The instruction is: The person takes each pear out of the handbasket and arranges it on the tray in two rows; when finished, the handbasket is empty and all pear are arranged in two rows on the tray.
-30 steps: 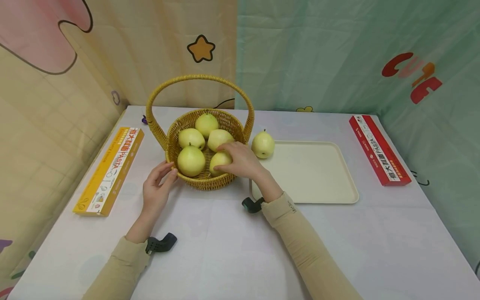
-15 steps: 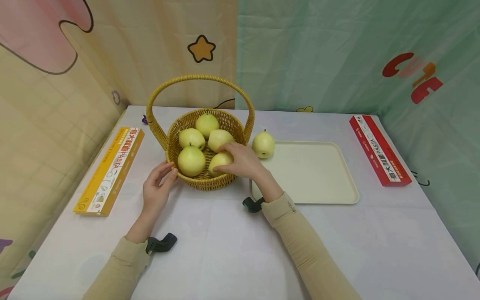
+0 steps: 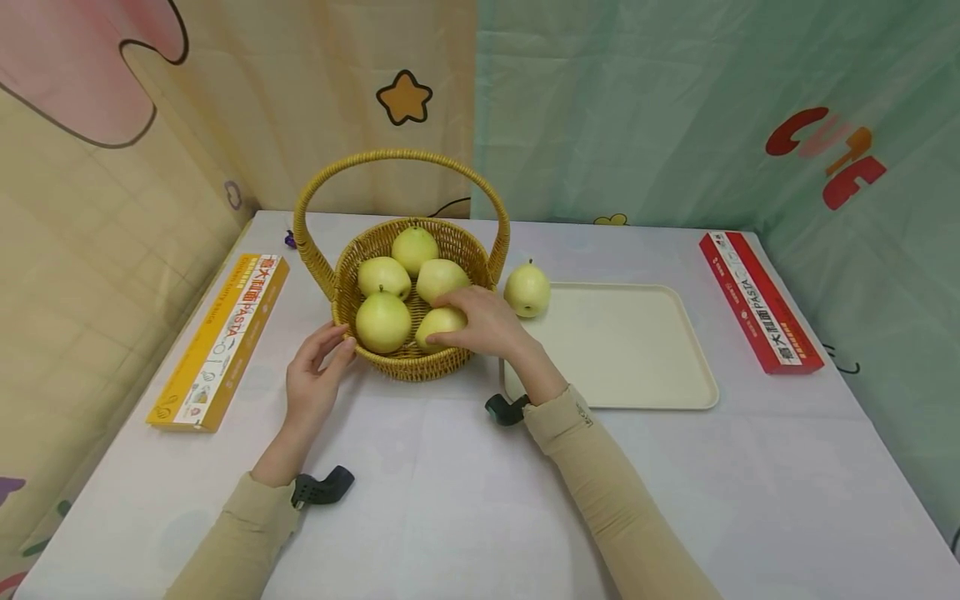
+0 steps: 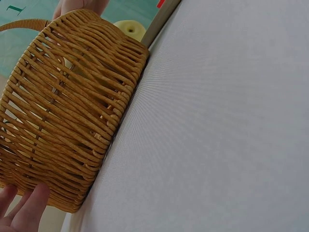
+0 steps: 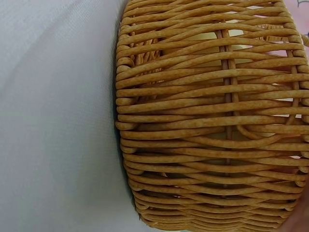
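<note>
Fingers of the left hand (image 3: 309,383) rest parted against the wicker basket (image 3: 416,371), left of frame centre, while beyond, the right hand (image 3: 487,323) curls partly closed round a pear (image 3: 441,322) inside, edged slightly leftward, seemingly being settled.

We cannot see the side of one fruit (image 3: 441,319) that the right hand (image 3: 486,321) covers, nor the part of the tray (image 3: 630,350) behind the wrist (image 3: 542,375), while both wrist views crop the basket (image 5: 217,121) and we find the purple thing (image 3: 290,240) too small to tell.
</note>
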{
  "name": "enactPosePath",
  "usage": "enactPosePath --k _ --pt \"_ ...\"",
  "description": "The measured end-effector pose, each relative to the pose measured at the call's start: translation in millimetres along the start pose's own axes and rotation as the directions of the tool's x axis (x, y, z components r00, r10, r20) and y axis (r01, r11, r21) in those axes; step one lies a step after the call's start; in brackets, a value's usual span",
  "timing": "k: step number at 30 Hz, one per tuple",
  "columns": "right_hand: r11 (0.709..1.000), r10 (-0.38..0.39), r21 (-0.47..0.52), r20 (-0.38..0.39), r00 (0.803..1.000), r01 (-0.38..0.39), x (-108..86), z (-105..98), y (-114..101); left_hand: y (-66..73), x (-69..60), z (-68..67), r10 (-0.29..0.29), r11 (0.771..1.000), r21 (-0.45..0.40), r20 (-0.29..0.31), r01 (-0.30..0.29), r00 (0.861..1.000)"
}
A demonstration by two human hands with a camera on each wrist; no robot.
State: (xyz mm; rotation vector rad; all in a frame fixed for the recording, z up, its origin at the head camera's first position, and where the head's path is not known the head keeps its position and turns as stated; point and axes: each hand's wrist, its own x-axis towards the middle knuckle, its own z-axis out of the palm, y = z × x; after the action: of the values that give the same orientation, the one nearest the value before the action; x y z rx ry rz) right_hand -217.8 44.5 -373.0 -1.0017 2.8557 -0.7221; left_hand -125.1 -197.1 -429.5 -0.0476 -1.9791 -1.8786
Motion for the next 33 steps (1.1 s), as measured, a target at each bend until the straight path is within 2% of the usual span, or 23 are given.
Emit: enactPosePath --k 22,33 --pt "1.0 0.004 -0.015 0.02 1.0 -0.003 1.0 -0.7 0.9 1.2 0.0 0.3 0.004 1.0 0.014 -0.003 -0.004 1.0" --pt "0.999 -0.023 -0.025 0.022 0.999 0.023 0.4 -2.2 0.2 2.0 -0.6 0.0 -0.014 1.0 0.005 0.001 0.014 1.0"
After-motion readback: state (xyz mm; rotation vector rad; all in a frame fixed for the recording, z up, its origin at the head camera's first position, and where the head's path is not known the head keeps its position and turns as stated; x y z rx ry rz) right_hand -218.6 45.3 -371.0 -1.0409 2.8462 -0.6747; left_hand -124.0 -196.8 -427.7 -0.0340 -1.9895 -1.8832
